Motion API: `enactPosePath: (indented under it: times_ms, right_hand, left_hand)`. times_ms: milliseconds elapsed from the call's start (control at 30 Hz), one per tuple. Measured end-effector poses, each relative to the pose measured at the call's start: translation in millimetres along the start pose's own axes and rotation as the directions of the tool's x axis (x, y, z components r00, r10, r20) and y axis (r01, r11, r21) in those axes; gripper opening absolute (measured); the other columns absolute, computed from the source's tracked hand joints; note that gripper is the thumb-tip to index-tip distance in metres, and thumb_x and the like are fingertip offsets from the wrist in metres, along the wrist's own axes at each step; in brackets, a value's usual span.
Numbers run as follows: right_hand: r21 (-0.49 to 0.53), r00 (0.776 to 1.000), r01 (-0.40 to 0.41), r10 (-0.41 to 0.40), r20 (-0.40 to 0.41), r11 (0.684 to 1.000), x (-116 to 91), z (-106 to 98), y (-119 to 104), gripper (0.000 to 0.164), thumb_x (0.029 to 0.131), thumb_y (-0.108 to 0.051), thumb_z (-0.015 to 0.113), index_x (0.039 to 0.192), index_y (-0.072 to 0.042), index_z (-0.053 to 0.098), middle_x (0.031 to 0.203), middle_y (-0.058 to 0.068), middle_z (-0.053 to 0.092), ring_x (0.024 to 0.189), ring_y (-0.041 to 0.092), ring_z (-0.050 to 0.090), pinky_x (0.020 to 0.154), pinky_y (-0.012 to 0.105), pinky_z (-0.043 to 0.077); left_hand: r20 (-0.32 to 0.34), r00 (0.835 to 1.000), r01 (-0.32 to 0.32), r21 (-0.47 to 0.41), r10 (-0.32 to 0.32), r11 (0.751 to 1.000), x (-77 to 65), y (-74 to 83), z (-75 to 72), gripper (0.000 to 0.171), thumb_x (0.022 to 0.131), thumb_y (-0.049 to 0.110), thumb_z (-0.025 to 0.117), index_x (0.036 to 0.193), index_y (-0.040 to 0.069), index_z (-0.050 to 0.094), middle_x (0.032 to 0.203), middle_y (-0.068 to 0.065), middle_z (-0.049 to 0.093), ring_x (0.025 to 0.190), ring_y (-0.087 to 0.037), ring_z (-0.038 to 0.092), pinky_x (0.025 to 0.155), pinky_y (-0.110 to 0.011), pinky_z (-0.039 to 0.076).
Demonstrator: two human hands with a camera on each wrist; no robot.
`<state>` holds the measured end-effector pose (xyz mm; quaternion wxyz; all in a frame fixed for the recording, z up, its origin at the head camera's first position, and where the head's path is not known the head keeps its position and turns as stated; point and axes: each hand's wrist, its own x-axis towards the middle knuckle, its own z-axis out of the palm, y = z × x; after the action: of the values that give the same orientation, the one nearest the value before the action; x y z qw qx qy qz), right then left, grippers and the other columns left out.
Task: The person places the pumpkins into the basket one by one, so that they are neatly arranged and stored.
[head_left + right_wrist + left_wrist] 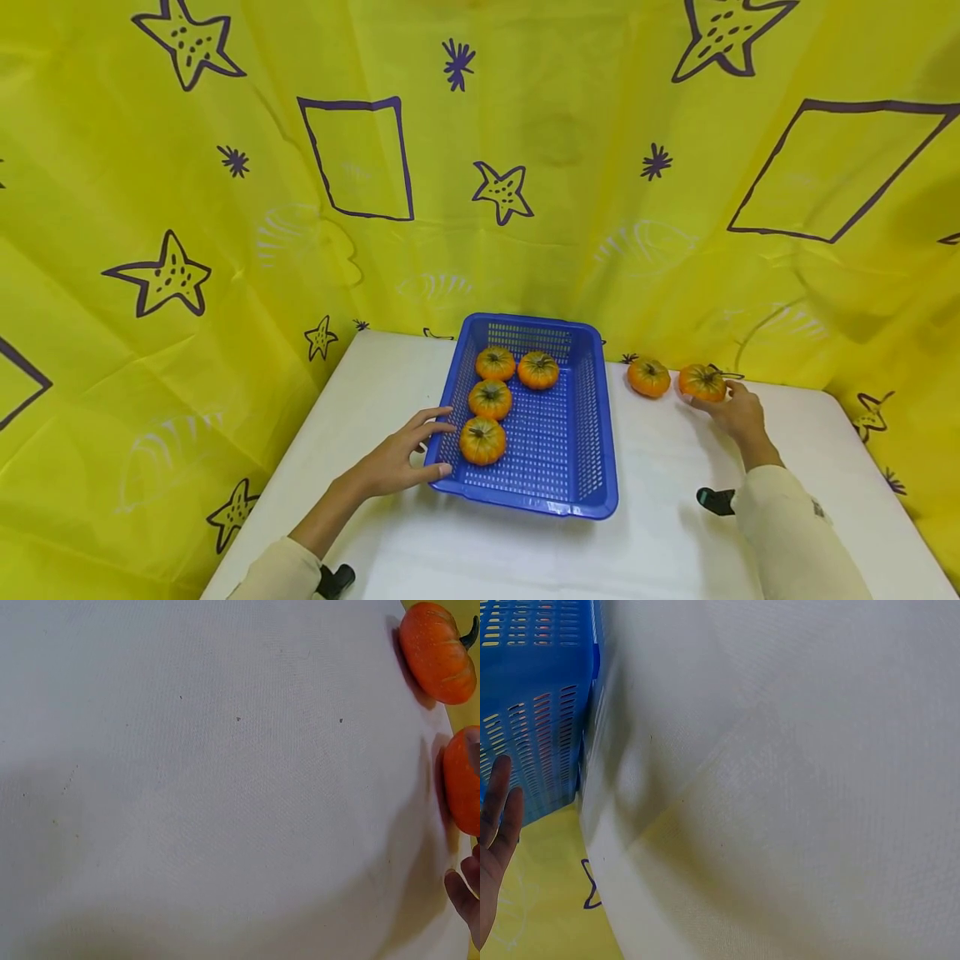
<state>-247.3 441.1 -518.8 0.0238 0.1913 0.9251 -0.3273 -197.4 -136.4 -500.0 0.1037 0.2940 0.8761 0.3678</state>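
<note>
A blue plastic basket stands on the white table; several small orange pumpkins line its left side and far end, among them a front pumpkin. My left hand is at the basket's left rim, fingers spread. The left wrist view shows two fingers of it by the slotted side wall. To the right of the basket, my right hand holds a small pumpkin between thumb and fingers, low at the tabletop. Another pumpkin sits just left of that one.
A yellow curtain with dark starfish drawings hangs behind and along both sides of the white table. The basket's far end stands close to the curtain, as do the two pumpkins outside it.
</note>
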Motion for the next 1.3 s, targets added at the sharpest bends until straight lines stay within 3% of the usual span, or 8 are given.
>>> enactPosePath:
  times_ms: [267,467,833,1033,1300]
  right_hand:
    - [0.03,0.999,-0.032,0.032,-0.014,0.999,2,-1,1,0.081,0.095,-0.03,0.066,0.145,0.019,0.026,0.145,0.045,0.031,0.135,0.06,0.029,0.115,0.065,0.026]
    - [0.017,1.0,0.008,-0.008,0.0,1.0,3,-1,6,0.079,0.095,-0.032,0.065,0.146,0.016,0.028,0.145,0.044,0.033,0.133,0.059,0.032,0.113,0.066,0.029]
    - [0.124,0.998,-0.021,0.015,0.055,0.992,1,-6,9,0.081,0.096,-0.032,0.067,0.148,0.016,0.027,0.15,0.041,0.031,0.136,0.055,0.035,0.114,0.061,0.034]
    - [0.109,0.997,-0.024,0.016,0.074,0.994,-3,-9,13,0.082,0.096,-0.034,0.066,0.148,0.016,0.025,0.148,0.043,0.032,0.134,0.056,0.035,0.112,0.063,0.035]
    - [0.042,0.996,0.058,-0.061,0.062,0.997,-8,-12,20,0.087,0.094,-0.044,0.066,0.145,0.016,0.03,0.143,0.043,0.038,0.127,0.057,0.042,0.105,0.062,0.041]
  left_hand:
    - [0.007,1.0,-0.01,-0.001,0.01,1.0,0.5,0.8,-1.3,0.06,0.092,0.047,0.069,0.143,0.018,0.054,0.163,0.002,0.029,0.138,-0.028,0.048,0.097,-0.041,0.056]
    - [0.012,1.0,-0.011,-0.008,0.011,1.0,0.6,-0.1,-1.4,0.061,0.092,0.047,0.069,0.143,0.017,0.053,0.163,0.002,0.029,0.137,-0.027,0.049,0.097,-0.041,0.055]
    - [0.014,1.0,-0.002,-0.016,0.002,1.0,0.9,-1.0,-1.2,0.061,0.092,0.047,0.068,0.143,0.017,0.053,0.163,0.002,0.029,0.137,-0.028,0.049,0.097,-0.043,0.055]
    - [0.014,1.0,-0.008,-0.019,0.008,1.0,0.6,-1.0,-1.1,0.062,0.092,0.047,0.068,0.144,0.017,0.053,0.163,0.002,0.028,0.137,-0.028,0.048,0.097,-0.043,0.055]
    - [0.011,1.0,-0.02,-0.022,0.02,1.0,0.9,-0.4,-1.3,0.059,0.092,0.044,0.069,0.143,0.017,0.053,0.163,0.002,0.029,0.137,-0.028,0.048,0.097,-0.042,0.055]
